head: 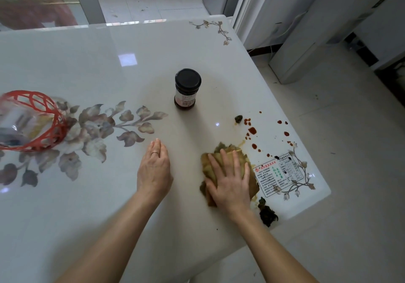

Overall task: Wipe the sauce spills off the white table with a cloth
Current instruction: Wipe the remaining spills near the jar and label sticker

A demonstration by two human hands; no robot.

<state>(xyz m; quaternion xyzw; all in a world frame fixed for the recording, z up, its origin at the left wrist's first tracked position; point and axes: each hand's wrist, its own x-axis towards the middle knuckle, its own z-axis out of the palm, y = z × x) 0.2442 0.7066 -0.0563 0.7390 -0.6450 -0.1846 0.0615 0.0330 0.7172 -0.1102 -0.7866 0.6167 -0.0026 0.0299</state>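
Observation:
My right hand (230,179) presses flat, fingers straight, on a folded yellow-brown cloth (249,164) near the right front corner of the white table (109,67). Red sauce drops (252,130) dot the table just beyond and to the right of the cloth. A dark clump (267,214) lies at the table edge right of my wrist, and a smaller one (238,119) sits farther back. My left hand (155,168) rests flat on the bare tabletop to the left of the cloth, fingers together.
A dark sauce jar (187,89) with a black lid stands upright behind my hands. A red lattice basket (32,120) holding items sits at the left. A printed label (278,174) sticks to the table's right corner. Tiled floor and white cabinets lie to the right.

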